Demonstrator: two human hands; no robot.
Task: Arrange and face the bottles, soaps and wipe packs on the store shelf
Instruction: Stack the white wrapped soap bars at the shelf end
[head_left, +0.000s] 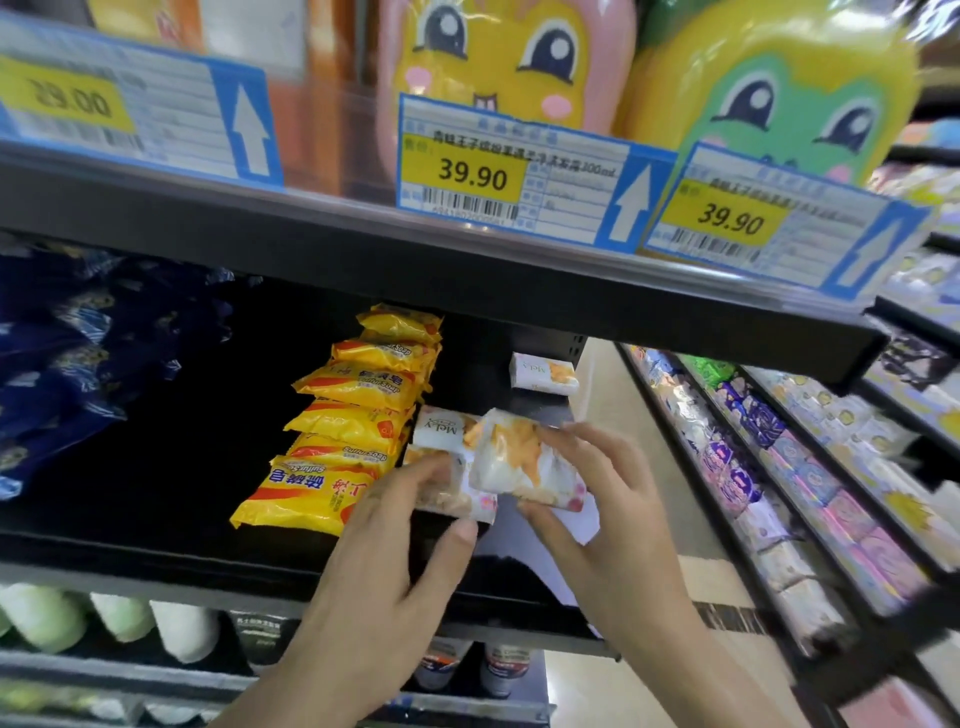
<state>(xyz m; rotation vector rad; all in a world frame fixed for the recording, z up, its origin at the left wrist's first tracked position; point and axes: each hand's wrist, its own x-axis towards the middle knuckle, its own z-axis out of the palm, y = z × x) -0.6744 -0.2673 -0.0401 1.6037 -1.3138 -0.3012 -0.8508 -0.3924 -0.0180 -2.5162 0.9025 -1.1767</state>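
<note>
On the black middle shelf (156, 551) a row of several yellow sulfur soap packs (332, 447) runs from front to back. To their right lie white-and-orange soap bars. My right hand (602, 509) grips one bar (524, 462) between thumb and fingers, tilted above the others. My left hand (395, 551) pinches the lower bar (447, 499) at the shelf front, thumb beneath it. Another white bar labelled "Meley" (441, 428) lies just behind. One more white bar (543, 374) sits alone at the back right.
Dark blue packs (78, 353) fill the shelf's left side. Above, cartoon-faced bottles (498, 57) stand behind price tags (467, 171). Below are pale green bottles (47, 613). A neighbouring rack of wipe packs (769, 467) stretches away on the right.
</note>
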